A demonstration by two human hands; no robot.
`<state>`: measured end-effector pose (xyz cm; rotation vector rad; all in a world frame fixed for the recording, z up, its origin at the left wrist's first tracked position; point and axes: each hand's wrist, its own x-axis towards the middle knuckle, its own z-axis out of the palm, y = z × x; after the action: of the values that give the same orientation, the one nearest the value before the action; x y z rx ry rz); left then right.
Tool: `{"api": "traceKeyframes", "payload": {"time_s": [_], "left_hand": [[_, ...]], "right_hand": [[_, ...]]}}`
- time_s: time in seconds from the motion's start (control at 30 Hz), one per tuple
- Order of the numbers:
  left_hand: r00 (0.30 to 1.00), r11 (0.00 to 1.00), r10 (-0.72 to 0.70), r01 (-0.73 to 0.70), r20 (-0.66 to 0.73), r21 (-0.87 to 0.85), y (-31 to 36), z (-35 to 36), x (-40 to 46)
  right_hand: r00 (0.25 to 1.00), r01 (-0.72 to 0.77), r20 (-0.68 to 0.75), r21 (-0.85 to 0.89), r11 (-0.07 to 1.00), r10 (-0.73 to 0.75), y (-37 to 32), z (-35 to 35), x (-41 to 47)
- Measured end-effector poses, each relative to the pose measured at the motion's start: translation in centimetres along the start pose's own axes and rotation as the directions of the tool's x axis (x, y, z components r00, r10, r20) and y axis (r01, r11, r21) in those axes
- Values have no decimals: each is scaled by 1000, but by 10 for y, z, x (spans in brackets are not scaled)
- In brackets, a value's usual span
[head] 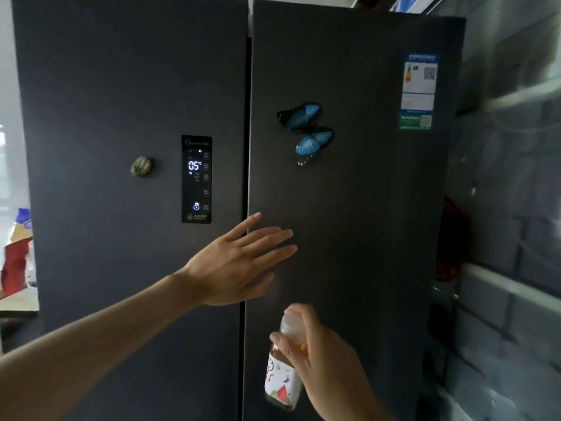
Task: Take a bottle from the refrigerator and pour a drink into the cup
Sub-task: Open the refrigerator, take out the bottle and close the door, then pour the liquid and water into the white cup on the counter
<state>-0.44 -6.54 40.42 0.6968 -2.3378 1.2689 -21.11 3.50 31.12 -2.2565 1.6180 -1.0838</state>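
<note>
Bottle's out and in hand: the right hand is wrapped around the neck and shoulder of a small drink bottle, low and near, just right of the door seam. It hangs roughly upright, white cap up, so nothing spills while the other hand works. The left hand is flat and spread, nothing in it, fingers laid across the inner edge of the right refrigerator door. That looks like a push to seat the door shut, judging by the thin dark gap beside the left door. No cup in view, so pouring is yet to come.

Writing now. The lit control panel on the left door reads "05" with a degree mark and a padlock icon lower down; the brand line is too blurred. The energy label, far upper right, has a colour scale and QR codes, text unreadable. The bottle's wrap shows coloured shapes, no legible name. A blue butterfly magnet and a small green magnet decorate the doors.
</note>
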Motion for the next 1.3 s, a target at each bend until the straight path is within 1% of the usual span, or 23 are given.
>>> {"api": "traceKeyframes", "payload": {"time_s": [0.07, 0.13, 0.23, 0.33, 0.4, 0.47, 0.6, 0.7, 0.77, 0.83, 0.93, 1.0, 1.07, 1.1, 1.13, 1.2, 1.27, 1.3], "left_hand": [[998, 998, -56, 58, 40, -30, 17, -14, -23], [985, 993, -111, 116, 133, -29, 33, -28, -51], [930, 971, -229, 237, 287, 6, 54, -46, -103], [842, 937, -339, 342, 418, 71, 82, -61, -157], [777, 910, -403, 398, 485, 118, 95, -74, -196], [716, 872, -475, 460, 512, 166, 101, -86, -235], [552, 760, -624, 594, 552, 264, 106, -114, -309], [471, 679, -705, 666, 531, 311, 101, -140, -367], [414, 623, -755, 695, 509, 359, 96, -165, -407], [356, 550, -804, 749, 476, 369, 94, -196, -450], [300, 450, -865, 819, 401, 357, 95, -238, -503], [219, 365, -901, 850, 375, 380, 98, -265, -541], [96, 246, -928, 883, 359, 400, 104, -290, -577], [51, 199, -938, 889, 342, 413, 106, -300, -592], [14, 157, -947, 892, 322, 423, 108, -307, -606], [-84, 49, -955, 901, 284, 431, 115, -325, -642], [-126, 9, -954, 894, 272, 448, 120, -331, -657], [-153, -15, -951, 889, 267, 457, 122, -334, -670]], "right_hand": [[999, 39, -9, 6, 999, -39, -1, 2, 1], [996, 85, 20, 51, 995, -86, -3, 9, 1], [985, 126, 103, 131, 983, -140, -17, 33, -3], [969, 149, 169, 196, 969, -183, -35, 69, -11], [945, 155, 252, 219, 963, -210, -58, 96, -15], [907, 194, 326, 235, 953, -265, -86, 124, -20], [828, 315, 392, 265, 911, -400, -145, 176, -31], [766, 406, 415, 278, 870, -491, -190, 220, -38], [720, 443, 431, 319, 838, -544, -225, 248, -47], [669, 457, 447, 381, 803, -593, -269, 280, -62], [624, 440, 440, 485, 756, -645, -322, 313, -83], [588, 442, 442, 525, 727, -677, -361, 340, -100], [548, 433, 451, 568, 700, -704, -397, 364, -118], [526, 429, 454, 588, 685, -719, -414, 374, -124], [498, 427, 463, 605, 672, -733, -431, 384, -132], [428, 430, 469, 645, 631, -772, -472, 414, -151], [391, 422, 459, 681, 599, -797, -491, 430, -161], [357, 420, 460, 698, 580, -813, -506, 443, -168]]}}
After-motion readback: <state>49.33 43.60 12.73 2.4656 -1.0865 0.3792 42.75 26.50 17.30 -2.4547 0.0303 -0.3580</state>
